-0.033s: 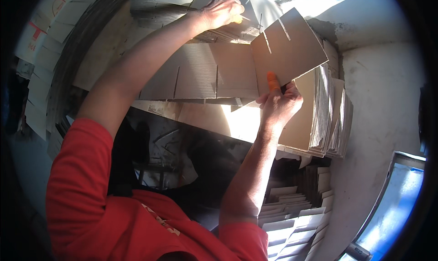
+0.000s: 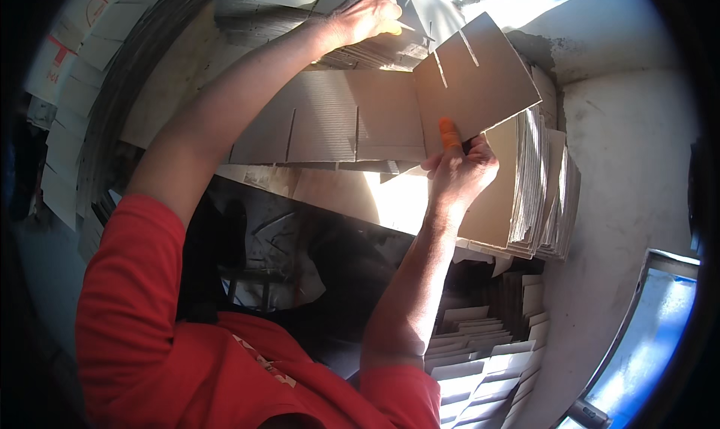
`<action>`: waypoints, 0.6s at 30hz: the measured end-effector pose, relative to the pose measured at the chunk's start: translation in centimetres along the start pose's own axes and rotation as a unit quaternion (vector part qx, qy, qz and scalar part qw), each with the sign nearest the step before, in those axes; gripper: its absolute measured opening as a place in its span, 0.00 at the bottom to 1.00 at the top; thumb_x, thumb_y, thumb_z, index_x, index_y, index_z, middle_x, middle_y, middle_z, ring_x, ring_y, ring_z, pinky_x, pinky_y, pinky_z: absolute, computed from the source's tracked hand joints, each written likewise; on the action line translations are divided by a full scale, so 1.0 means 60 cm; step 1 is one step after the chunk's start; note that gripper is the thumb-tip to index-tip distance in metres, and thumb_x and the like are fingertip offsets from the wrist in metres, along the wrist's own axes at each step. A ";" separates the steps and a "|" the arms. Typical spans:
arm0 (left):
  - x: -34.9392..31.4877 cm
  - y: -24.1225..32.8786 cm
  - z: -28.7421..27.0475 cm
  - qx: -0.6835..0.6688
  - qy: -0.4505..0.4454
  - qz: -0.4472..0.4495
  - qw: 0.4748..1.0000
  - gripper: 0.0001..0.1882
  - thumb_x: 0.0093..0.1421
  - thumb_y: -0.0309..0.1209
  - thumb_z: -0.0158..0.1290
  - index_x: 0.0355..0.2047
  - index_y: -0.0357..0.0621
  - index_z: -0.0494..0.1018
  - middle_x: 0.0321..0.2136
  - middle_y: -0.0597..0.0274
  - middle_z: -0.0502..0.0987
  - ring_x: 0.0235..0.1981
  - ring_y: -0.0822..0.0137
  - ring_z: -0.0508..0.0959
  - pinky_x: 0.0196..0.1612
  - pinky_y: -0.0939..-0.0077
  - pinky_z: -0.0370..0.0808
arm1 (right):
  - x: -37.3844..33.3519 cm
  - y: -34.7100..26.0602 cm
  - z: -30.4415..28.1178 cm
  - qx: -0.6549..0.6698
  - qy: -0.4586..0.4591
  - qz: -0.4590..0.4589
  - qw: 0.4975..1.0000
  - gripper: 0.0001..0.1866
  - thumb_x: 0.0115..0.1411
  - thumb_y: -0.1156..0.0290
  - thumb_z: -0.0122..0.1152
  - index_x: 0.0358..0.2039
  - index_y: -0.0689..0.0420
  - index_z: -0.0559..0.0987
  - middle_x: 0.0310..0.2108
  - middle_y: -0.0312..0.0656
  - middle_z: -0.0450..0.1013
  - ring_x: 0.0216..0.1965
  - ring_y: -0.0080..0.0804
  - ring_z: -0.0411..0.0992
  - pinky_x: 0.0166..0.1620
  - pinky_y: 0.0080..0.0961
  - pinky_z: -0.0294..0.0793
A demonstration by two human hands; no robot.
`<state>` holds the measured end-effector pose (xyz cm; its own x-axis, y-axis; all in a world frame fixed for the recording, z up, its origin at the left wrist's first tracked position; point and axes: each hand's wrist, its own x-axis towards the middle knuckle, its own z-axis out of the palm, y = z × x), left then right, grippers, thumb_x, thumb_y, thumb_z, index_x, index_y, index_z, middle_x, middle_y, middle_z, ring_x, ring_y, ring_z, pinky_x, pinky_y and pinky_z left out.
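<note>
My right hand (image 2: 461, 166) pinches the lower edge of a slotted brown cardboard sheet (image 2: 480, 76). An orange cover wraps the digit lying on its face. The sheet's right panel tilts up along a crease, while its ribbed left part (image 2: 322, 121) runs beneath my left forearm. Farther off, my left hand (image 2: 365, 18) is closed at the edge of the slotted sheets on a stack (image 2: 262, 28). Its fingers curl, and a yellow-orange cover shows at one fingertip. What lies between those fingers is too hidden to tell.
More cardboard is piled at the right end of the wooden table (image 2: 330, 193). Below it stand further slotted pieces (image 2: 480, 369) in rows. A pale wall (image 2: 615, 159) rises on the right, near a blue-lit framed panel (image 2: 645, 339). Other cardboard sheets (image 2: 71, 129) line the far left.
Almost nothing differs. The raised cardboard panel in my right hand has shifted very slightly to the right.
</note>
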<state>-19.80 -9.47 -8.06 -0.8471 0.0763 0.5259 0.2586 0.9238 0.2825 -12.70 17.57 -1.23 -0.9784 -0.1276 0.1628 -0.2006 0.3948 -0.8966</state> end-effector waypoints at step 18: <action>-0.054 0.123 0.001 0.072 -0.004 0.163 0.984 0.20 0.52 0.27 0.52 0.46 0.33 0.70 0.46 0.53 0.71 0.46 0.58 0.72 0.39 0.70 0.77 | 0.007 0.015 -0.002 0.021 -0.003 -0.005 1.000 0.08 0.58 0.70 0.62 0.30 0.63 0.79 0.08 0.37 0.68 0.08 0.19 0.65 0.15 0.18 0.61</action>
<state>-15.19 -2.88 -7.72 -0.7344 0.3792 0.5628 0.4486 0.8936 -0.0166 -13.32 17.98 -1.92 -0.9760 -0.1369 0.1692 -0.2078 0.3542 -0.9118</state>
